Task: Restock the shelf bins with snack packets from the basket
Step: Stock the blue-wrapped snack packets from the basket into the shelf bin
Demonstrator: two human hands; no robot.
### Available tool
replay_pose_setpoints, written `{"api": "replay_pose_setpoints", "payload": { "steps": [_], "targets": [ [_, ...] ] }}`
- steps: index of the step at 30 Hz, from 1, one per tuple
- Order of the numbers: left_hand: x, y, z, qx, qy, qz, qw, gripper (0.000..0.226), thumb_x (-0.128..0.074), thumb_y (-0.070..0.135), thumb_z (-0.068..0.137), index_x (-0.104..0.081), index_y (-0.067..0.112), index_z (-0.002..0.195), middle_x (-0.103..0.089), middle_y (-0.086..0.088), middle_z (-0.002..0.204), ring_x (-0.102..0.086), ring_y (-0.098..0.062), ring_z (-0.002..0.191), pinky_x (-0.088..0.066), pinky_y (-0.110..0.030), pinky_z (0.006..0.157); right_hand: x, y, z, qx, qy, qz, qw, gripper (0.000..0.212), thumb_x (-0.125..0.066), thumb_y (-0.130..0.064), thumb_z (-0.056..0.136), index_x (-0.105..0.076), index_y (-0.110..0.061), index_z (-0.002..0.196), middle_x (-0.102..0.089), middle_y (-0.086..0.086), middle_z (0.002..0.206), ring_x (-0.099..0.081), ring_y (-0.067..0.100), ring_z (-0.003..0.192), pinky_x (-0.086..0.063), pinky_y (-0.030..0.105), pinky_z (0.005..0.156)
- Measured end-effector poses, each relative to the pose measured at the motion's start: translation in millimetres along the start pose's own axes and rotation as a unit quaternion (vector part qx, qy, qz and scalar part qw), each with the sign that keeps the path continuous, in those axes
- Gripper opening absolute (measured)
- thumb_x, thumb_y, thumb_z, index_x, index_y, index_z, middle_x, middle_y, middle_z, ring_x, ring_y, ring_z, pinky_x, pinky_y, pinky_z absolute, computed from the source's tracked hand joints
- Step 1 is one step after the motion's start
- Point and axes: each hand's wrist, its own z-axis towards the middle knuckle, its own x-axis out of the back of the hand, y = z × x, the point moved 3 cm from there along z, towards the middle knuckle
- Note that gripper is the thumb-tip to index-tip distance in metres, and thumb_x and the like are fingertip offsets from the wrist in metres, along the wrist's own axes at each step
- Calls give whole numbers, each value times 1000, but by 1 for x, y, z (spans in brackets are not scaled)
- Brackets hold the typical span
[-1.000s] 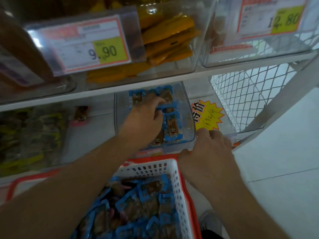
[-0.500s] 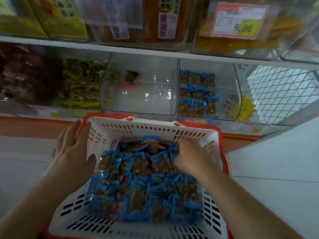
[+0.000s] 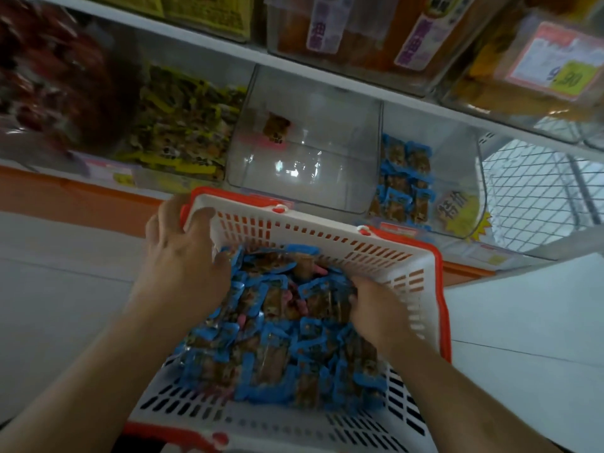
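A white basket with a red rim (image 3: 327, 235) sits in front of the shelf, piled with blue snack packets (image 3: 277, 331). My left hand (image 3: 183, 256) grips the basket's far left corner, fingers curled over the rim. My right hand (image 3: 376, 308) is down among the packets at the right side of the pile, its fingers curled into them and partly hidden. On the lower shelf, a clear bin (image 3: 457, 165) at the right holds several blue packets (image 3: 403, 181) standing in rows.
Beside it a clear bin (image 3: 343, 125) holds a single pink packet (image 3: 276, 130). Further left are bins of yellow-green packets (image 3: 183, 125) and red packets (image 3: 49, 76). An upper shelf carries orange snack bins and a price tag (image 3: 555, 60). A wire mesh panel (image 3: 539, 197) closes the right end.
My left hand left the blue-packet bin and now grips the basket's corner. My right hand went from the bin's front down into the packets. The view pulled back from the shelf.
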Motion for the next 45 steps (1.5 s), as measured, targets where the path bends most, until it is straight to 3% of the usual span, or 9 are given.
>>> {"api": "replay_pose_setpoints", "payload": {
  "steps": [3,5,12,19,31,35,38,42,45],
  "targets": [
    [7,33,-4,-10,-41,-104,994,23,-63,26,98,-65,32,120,-63,12,120,-65,-10,105,-52,-15,73,51,-18,-14,-14,-28,183,983,18,-62,-34,105,-65,-29,121,-68,-12,107,-65,15,103,-53,34,94],
    [2,51,-8,4,-100,-189,977,15,-61,27,99,-69,39,99,-71,18,91,-69,-2,82,-52,-14,62,85,-34,-30,0,-28,363,931,10,-69,-35,101,-74,-32,109,-77,-12,99,-72,8,97,-60,40,92],
    [-10,94,-19,20,-254,-455,854,25,-61,41,98,-77,25,108,-79,8,101,-76,-11,96,-63,-40,85,130,-73,-65,140,153,352,913,22,-70,-38,97,-72,-35,119,-71,-20,108,-68,-1,103,-58,24,88],
    [-17,71,5,110,-101,-514,845,18,-59,19,103,-77,17,104,-80,-1,92,-78,-20,88,-62,-43,82,128,-81,-51,202,145,378,892,39,-67,-3,98,-72,-33,123,-69,-20,114,-67,6,112,-56,22,91],
    [-27,88,22,0,-123,-400,908,22,-59,34,101,-80,35,95,-70,-7,70,-59,-19,60,-47,-40,64,140,-63,-29,189,4,459,868,51,-83,-7,89,-71,-41,125,-70,-20,126,-69,9,118,-57,36,102],
    [-31,99,18,-10,-107,-369,923,22,-57,47,94,-73,45,111,-76,20,101,-71,2,92,-56,-33,87,143,-49,-25,144,45,464,873,52,-85,-7,86,-75,-42,123,-73,-26,119,-69,-1,115,-58,31,102],
    [-35,90,21,-75,-86,-173,978,56,-52,61,86,-47,55,142,-47,36,144,-45,9,132,-43,-35,112,151,-20,-14,70,103,501,857,50,-86,-9,85,-75,-45,119,-76,-23,114,-72,-2,107,-61,33,97],
    [-53,74,31,-154,-55,17,986,86,-74,32,90,-27,34,162,-17,16,170,-10,-5,156,0,-18,119,162,23,4,-17,184,513,839,46,-87,-12,86,-72,-43,117,-77,-17,109,-72,-3,100,-60,31,93],
    [-67,62,38,-147,-78,53,985,93,-76,33,87,-23,29,164,-14,11,171,-9,-10,158,4,-17,118,162,41,35,-61,204,505,836,46,-88,-13,86,-69,-39,118,-77,-13,104,-73,0,92,-62,35,89]
  ]
}}
